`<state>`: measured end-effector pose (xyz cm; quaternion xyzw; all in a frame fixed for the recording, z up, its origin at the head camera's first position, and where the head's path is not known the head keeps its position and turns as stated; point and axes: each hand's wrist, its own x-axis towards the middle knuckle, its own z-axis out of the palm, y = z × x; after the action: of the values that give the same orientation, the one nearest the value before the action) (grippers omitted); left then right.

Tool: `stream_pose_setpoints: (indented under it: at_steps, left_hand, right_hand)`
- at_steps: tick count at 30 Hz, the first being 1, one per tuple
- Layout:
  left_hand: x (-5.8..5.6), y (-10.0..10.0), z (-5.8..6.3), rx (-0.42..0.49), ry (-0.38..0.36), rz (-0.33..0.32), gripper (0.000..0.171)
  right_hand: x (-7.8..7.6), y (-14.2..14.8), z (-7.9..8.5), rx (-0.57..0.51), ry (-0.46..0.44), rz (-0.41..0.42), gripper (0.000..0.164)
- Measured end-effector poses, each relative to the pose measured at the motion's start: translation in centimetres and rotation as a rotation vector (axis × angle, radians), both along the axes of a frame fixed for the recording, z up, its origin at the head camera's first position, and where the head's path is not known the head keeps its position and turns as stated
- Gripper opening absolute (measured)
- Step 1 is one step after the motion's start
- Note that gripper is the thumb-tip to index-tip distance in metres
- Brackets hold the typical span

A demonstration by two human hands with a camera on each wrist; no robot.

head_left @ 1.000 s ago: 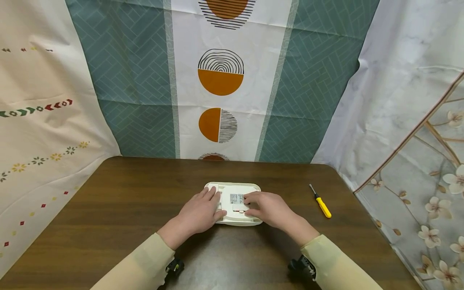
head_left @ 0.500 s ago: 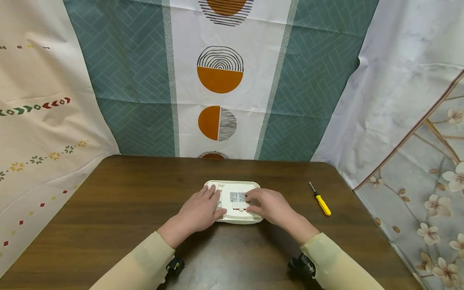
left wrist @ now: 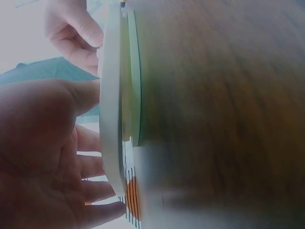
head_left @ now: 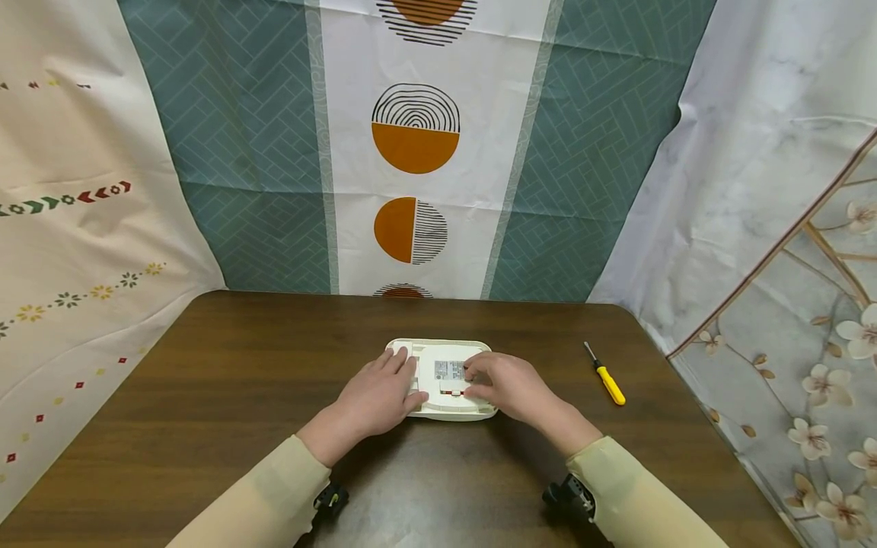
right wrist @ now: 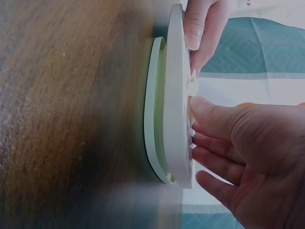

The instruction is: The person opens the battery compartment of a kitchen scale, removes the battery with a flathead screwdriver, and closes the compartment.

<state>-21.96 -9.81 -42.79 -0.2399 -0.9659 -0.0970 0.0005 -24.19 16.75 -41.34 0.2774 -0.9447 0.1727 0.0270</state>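
Observation:
A white, rounded flat device [head_left: 445, 409], resembling a kitchen scale, lies with its labelled underside up on the brown table. A grey printed label [head_left: 448, 371] sits above a small battery compartment [head_left: 452, 387] with a thin red line in it. My left hand [head_left: 378, 392] rests its spread fingers over the device's left part. On the right part, my right hand [head_left: 508, 387] has thumb and fingers bent lightly against the surface. In the right wrist view, the thumb tip touches beside a small raised white tab [right wrist: 193, 87]. A pale green layer [right wrist: 153, 109] shows underneath.
A screwdriver [head_left: 607, 383] with a yellow handle lies to the right on the table [head_left: 274, 342]. Patterned cloths hang behind the table and along both sides. A black wrist camera [head_left: 572, 496] is strapped under the right sleeve, another under the left.
The head view has tilted slightly, so the scene sits a little higher. My right fingertips have shifted slightly right, uncovering more of the label. My left hand stays on the device.

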Motion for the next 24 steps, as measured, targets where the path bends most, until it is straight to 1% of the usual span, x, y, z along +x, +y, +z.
stream_pose_setpoints:
  at_steps: [6, 13, 19, 24]
  left_hand:
    - [0.12, 0.00, 0.10, 0.004, 0.008, 0.000, 0.070]
    - [0.18, 0.01, 0.20, 0.005, -0.001, 0.005, 0.070]
    - [0.23, 0.00, 0.28, 0.009, -0.012, 0.006, 0.070]
    - [0.11, 0.00, 0.17, 0.006, -0.005, 0.005, 0.070]
  right_hand:
    - [0.08, -0.13, 0.05, 0.004, 0.003, -0.007, 0.015]
    - [0.02, -0.20, 0.01, 0.001, 0.004, -0.011, 0.010]
    - [0.04, -0.24, -0.03, -0.003, 0.011, -0.012, 0.013]
    - [0.08, -0.34, 0.05, 0.000, -0.002, -0.024, 0.013]
